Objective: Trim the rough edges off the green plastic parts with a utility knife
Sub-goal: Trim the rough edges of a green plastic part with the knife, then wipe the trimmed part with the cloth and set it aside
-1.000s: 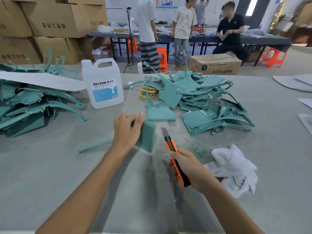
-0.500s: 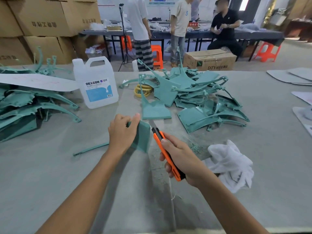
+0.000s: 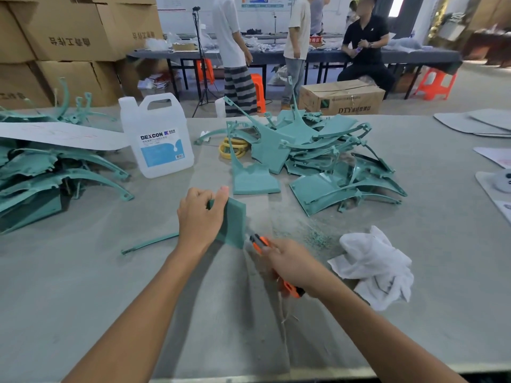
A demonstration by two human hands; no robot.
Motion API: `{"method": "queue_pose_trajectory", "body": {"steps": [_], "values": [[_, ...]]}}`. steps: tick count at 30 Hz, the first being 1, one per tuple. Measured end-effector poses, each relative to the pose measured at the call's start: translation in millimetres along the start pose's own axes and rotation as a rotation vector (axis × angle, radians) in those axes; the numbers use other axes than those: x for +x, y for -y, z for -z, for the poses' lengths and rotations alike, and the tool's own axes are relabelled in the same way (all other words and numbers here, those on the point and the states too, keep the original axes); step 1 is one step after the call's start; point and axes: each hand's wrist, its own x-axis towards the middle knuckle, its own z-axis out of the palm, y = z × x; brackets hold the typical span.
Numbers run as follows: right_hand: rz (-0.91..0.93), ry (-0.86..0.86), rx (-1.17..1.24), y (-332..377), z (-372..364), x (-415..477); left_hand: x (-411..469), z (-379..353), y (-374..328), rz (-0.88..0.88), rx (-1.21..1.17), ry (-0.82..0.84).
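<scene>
Near the centre of the counter (image 3: 83, 286), the left hand (image 3: 200, 219) holds one green plastic part (image 3: 233, 225) upright, its grip curled round the panel's left edge. The right hand (image 3: 290, 265), its grip wrapped round an orange utility knife (image 3: 258, 241), sets the blade end at the panel's near right corner; the blade is blurred. Green shavings (image 3: 315, 239) and a white cloth (image 3: 378, 266) lie to the right.
</scene>
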Motion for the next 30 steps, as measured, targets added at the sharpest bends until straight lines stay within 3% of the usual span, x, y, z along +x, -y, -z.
{"method": "queue_pose_trajectory", "body": {"steps": [3, 6, 8, 11, 13, 17, 20, 23, 26, 30], "values": [[0.052, -0.044, 0.403, 8, 11, -6, 0, 1, 0, 0.002, 0.008, 0.011], [0.067, -0.006, 0.514, 13, 5, -9, 1, 0, 0, -0.001, 0.009, 0.008], [0.002, -0.030, 0.386, 5, -11, -11, 1, -1, 1, -0.011, 0.014, 0.007], [0.010, -0.046, -0.130, -10, -23, -7, 1, -2, 2, -0.024, 0.020, 0.003], [-0.009, -0.015, -0.227, -7, -16, -6, 1, -2, 2, -0.029, 0.024, 0.001], [-0.028, -0.020, 0.286, 7, -1, -7, 0, -1, 1, -0.018, 0.026, 0.003], [0.050, -0.075, 0.471, 18, 3, -6, -2, 0, -1, -0.025, 0.030, 0.001], [0.015, -0.006, 0.306, 16, 1, -2, -2, 2, -1, -0.023, 0.017, 0.004], [-0.013, 0.068, -0.185, -1, 1, -2, -2, 3, 2, -0.035, 0.002, 0.007], [0.013, -0.072, -0.234, -19, 10, -3, -3, 4, 1, -0.030, 0.013, 0.007]]}}
